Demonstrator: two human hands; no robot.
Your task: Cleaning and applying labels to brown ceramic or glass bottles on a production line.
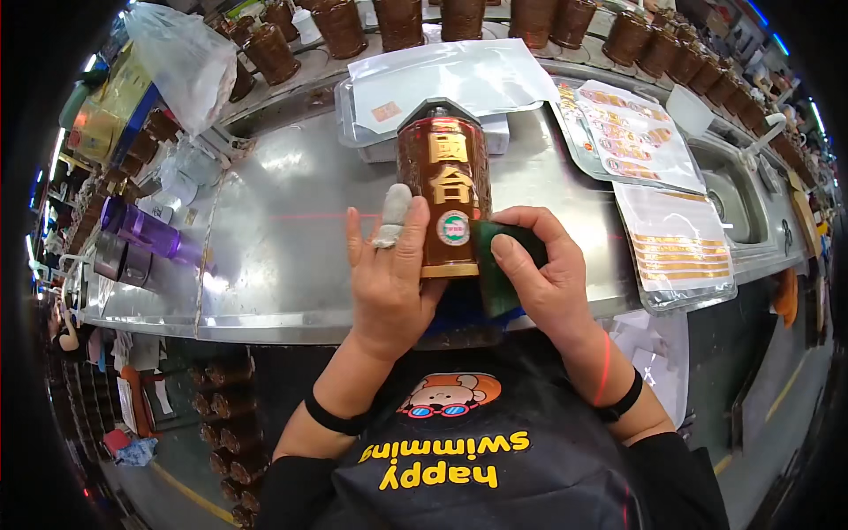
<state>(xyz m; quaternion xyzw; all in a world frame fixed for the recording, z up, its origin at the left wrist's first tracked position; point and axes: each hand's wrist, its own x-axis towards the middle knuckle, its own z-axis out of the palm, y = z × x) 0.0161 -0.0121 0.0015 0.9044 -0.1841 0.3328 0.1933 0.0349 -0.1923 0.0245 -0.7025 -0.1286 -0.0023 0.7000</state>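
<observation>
My left hand curls against the left side of a brown faceted bottle, while my right hand pinches a dark green pad at its right side; I cannot tell what fills the bottle. To the right, a clear tray holds a gold-striped label sheet. The brown faceted bottle is over the steel worktop, just inside its near edge; metal surface stretches left. Its long axis runs near to far, gold base towards me

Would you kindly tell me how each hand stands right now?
Left hand: holding the bottle.
Right hand: holding a flat green piece.
</observation>
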